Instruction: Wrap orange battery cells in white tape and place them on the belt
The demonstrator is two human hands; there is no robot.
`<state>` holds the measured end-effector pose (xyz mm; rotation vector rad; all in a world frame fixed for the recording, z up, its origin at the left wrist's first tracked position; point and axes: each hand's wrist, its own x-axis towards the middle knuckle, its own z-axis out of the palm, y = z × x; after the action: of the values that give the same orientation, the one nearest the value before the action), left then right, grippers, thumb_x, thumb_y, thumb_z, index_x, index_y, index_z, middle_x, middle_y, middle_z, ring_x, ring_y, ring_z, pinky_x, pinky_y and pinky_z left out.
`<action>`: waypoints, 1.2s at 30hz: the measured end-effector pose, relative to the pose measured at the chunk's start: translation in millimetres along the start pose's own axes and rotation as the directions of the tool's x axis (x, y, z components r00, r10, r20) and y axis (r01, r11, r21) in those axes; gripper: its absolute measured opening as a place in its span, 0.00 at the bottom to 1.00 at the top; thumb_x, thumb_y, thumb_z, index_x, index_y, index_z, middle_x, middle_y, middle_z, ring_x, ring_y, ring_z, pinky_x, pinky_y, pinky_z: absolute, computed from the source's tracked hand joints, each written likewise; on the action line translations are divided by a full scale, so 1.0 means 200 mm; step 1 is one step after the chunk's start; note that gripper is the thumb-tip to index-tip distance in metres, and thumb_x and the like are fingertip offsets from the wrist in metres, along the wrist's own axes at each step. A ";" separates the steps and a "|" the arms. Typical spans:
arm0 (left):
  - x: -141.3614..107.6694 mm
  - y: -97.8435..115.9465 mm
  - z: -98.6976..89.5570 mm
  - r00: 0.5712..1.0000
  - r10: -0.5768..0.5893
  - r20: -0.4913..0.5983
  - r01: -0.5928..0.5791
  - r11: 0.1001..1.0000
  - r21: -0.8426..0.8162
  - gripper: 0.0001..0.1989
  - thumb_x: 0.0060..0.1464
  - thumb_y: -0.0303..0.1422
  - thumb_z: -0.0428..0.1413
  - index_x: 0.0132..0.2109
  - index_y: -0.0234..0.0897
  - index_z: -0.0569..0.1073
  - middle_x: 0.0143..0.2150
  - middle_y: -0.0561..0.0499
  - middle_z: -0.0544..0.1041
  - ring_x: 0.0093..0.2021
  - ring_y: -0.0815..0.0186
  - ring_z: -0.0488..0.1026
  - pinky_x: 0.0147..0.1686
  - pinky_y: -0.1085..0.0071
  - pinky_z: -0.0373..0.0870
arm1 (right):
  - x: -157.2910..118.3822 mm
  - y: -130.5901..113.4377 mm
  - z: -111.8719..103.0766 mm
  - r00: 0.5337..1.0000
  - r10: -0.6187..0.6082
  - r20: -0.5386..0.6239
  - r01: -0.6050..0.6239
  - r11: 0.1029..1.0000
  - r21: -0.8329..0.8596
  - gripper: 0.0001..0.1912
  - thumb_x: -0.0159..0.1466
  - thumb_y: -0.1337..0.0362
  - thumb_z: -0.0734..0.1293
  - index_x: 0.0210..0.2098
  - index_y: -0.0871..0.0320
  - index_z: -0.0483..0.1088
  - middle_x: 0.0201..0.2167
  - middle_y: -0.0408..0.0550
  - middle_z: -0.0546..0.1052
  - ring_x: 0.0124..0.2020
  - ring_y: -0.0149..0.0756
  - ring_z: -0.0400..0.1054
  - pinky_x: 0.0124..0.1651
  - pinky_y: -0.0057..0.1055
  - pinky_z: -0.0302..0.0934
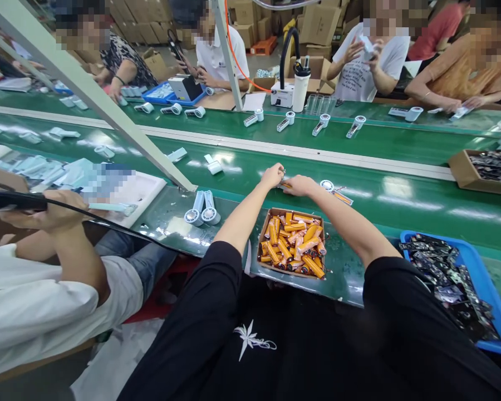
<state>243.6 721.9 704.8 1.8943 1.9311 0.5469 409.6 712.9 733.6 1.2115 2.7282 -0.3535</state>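
Beyond the cardboard box (pixel 264 234) of orange cells, out on the green surface (pixel 401 195), I have both hands brought together over one small piece of work. My left hand (pixel 272 176) has its fingers curled around something small and metallic-looking; I cannot tell exactly what it is. My right hand (pixel 299 185) pinches the end of an orange cell (pixel 287 184) that shows between the two hands, so both are clenched on the work rather than loose. Holding it out there keeps it over the flat belt and away from the box.

Just right of my right hand lies a small white fan unit (pixel 327 185) with another orange cell (pixel 342 197) beside it, close enough to read as parts of one assembly. The box sits directly near me, between my forearms, so either hand can drop back into it easily. A blue tray (pixel 486 284) of dark parts (pixel 442 273) sits to the near right, also within an arm's reach.

To the near left, a co-worker's hand (pixel 52 214) grips a dark tool (pixel 12 199) with a cable trailing from it. Two white fan units (pixel 202 209) lie side by side at the near edge between us. More white units (pixel 319 125) line the far lane, where other people sit working.
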 end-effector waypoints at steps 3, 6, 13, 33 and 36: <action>-0.26 -0.07 -0.08 0.990 0.105 -0.097 -0.109 0.993 -0.036 0.21 0.65 0.32 0.57 0.64 0.38 0.72 0.66 0.44 0.76 0.67 0.59 0.69 0.69 0.61 0.63 | -0.34 0.09 0.05 0.983 -0.018 -0.181 0.038 0.993 0.109 0.26 0.77 0.54 0.57 0.68 0.55 0.70 0.67 0.54 0.74 0.67 0.47 0.69 0.68 0.43 0.63; -0.71 -0.29 -0.16 0.958 0.251 -0.140 -0.252 0.968 0.009 0.13 0.70 0.39 0.53 0.52 0.39 0.79 0.57 0.46 0.82 0.60 0.59 0.75 0.66 0.61 0.68 | -0.83 0.20 0.25 0.900 0.107 -0.423 0.109 0.884 0.455 0.23 0.74 0.51 0.63 0.59 0.56 0.78 0.58 0.52 0.81 0.58 0.46 0.77 0.64 0.43 0.69; -1.42 -0.68 -0.20 0.960 0.279 0.037 -0.281 0.951 0.132 0.09 0.66 0.33 0.57 0.49 0.40 0.80 0.61 0.44 0.79 0.63 0.52 0.73 0.66 0.50 0.71 | -1.48 0.20 0.54 0.710 0.532 -0.462 0.065 0.604 0.795 0.16 0.67 0.49 0.73 0.45 0.53 0.82 0.48 0.52 0.85 0.46 0.43 0.81 0.51 0.40 0.77; -1.61 -0.10 -0.49 0.728 0.616 -0.300 -0.509 0.780 0.365 0.16 0.66 0.22 0.53 0.55 0.38 0.77 0.51 0.41 0.81 0.55 0.53 0.77 0.57 0.52 0.79 | -0.97 -0.53 0.14 0.968 -0.124 -0.220 0.193 0.926 0.325 0.19 0.73 0.51 0.67 0.56 0.55 0.78 0.46 0.53 0.84 0.44 0.44 0.78 0.47 0.34 0.67; -1.60 -0.06 -0.42 0.713 0.667 -0.216 -0.580 0.734 0.355 0.16 0.66 0.21 0.53 0.56 0.37 0.77 0.54 0.42 0.81 0.54 0.55 0.76 0.55 0.56 0.79 | -0.82 -0.39 0.12 0.982 0.039 -0.186 -0.034 0.999 0.028 0.19 0.71 0.57 0.70 0.57 0.61 0.78 0.52 0.61 0.82 0.53 0.56 0.75 0.56 0.45 0.67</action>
<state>196.2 400.6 768.8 2.8252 1.5311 0.8864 461.7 539.0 758.0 1.3642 2.8604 -0.2828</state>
